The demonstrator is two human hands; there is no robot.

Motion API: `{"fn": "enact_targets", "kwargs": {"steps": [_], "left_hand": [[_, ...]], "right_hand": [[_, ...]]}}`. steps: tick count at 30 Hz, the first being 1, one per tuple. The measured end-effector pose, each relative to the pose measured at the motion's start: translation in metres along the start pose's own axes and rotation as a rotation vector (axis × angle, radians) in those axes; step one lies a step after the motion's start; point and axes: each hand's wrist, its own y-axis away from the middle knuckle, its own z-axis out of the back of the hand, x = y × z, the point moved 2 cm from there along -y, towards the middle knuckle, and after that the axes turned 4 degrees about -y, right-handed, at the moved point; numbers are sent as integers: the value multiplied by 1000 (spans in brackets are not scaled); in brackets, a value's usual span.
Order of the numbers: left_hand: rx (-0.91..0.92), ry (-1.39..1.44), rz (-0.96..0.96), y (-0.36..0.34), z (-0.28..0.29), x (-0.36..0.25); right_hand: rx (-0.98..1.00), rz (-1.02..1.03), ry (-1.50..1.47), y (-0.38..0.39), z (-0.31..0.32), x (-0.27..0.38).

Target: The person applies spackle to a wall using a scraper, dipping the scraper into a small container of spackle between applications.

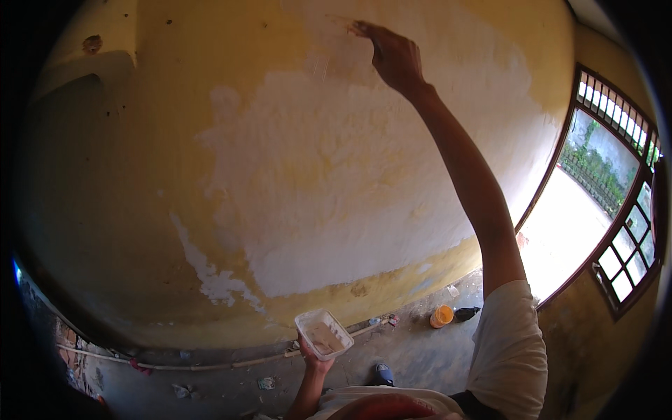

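Note:
My left hand (317,359) is low in front of me, fingers closed round a square translucent plastic tub (346,341). Pale pinkish paste (323,337) lies inside it. Stretched high, my right hand (396,57) is up against the yellow wall (273,42), its fingers closed on a thin flat scraper (344,24) seen nearly edge-on. The blade's exact shape is hard to make out. A broad, uneven whitish coat (336,189) covers the wall's middle below that hand, with yellow showing through in places.
A long pole (245,362) lies on the grey floor (231,392) along the wall's foot. An orange container (442,317) and a dark bag-like item (467,313) stand farther right. Beyond them is a bright doorway (570,224) beside a paned window frame (628,245). Scraps (266,383) litter the floor.

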Motion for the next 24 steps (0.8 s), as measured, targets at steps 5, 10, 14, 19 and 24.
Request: {"fn": "enact_targets", "kwargs": {"steps": [5, 10, 14, 19, 24], "left_hand": [[-16, -1, -33, 1, -6, -6], [35, 27, -13, -15, -12, -2], [37, 61, -81, -18, 5, -20], [44, 63, -24, -25, -10, -24], [36, 26, -19, -25, -20, -34]], "right_hand": [[-25, 128, 73, -134, 3, -51], [44, 200, 293, -150, -15, -71], [170, -55, 279, -41, -59, -13], [413, 13, 77, 153, -68, 57], [606, 40, 33, 245, -55, 108]]}}
